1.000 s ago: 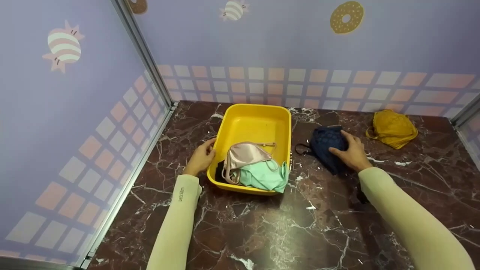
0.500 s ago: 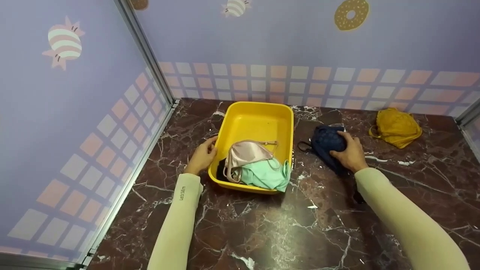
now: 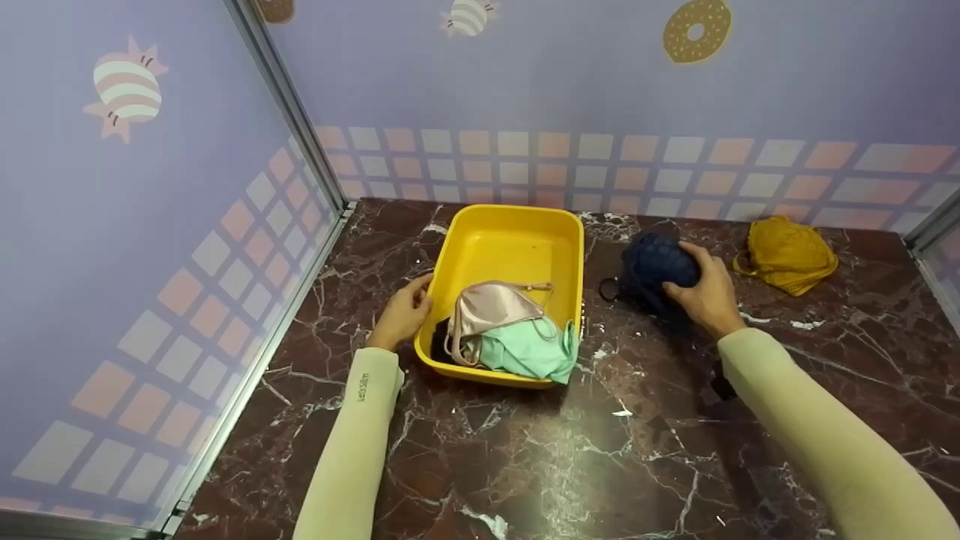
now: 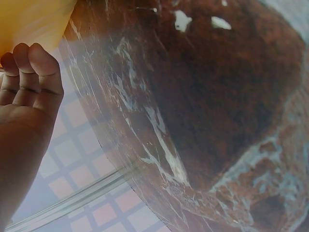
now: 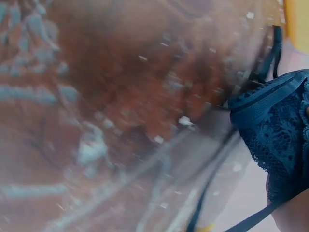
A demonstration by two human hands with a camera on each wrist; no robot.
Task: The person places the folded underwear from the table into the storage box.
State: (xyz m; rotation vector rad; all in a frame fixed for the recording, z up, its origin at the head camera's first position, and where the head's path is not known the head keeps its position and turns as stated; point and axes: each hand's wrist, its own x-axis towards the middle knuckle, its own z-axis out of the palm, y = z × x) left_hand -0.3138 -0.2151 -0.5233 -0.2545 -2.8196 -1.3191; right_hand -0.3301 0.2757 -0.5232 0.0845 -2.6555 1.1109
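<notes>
My right hand (image 3: 707, 294) holds a folded navy lace bra (image 3: 657, 268) between thumb and fingers, right of the basin. In the right wrist view the bra's lace cup (image 5: 277, 123) shows, with dark straps hanging loose. My left hand (image 3: 403, 311) rests against the left side of the yellow basin (image 3: 579, 247). Its bent fingers (image 4: 43, 65) touch the basin's outer wall in the left wrist view; the thumb is hidden there. Inside the basin's near end lie a shiny pink bra (image 3: 496, 309), a mint-green cloth garment (image 3: 525, 349) and a black piece (image 3: 441, 343).
A mustard-yellow folded bra (image 3: 791, 255) lies at the back right, near the tiled-pattern wall (image 3: 675, 180). The surface is dark red marble (image 3: 480, 450). A left wall panel (image 3: 187, 300) with a metal edge bounds the space.
My right hand has lifted the navy bra a little and tilted it, moving slightly away from me. The left hand and basin have stayed in place.
</notes>
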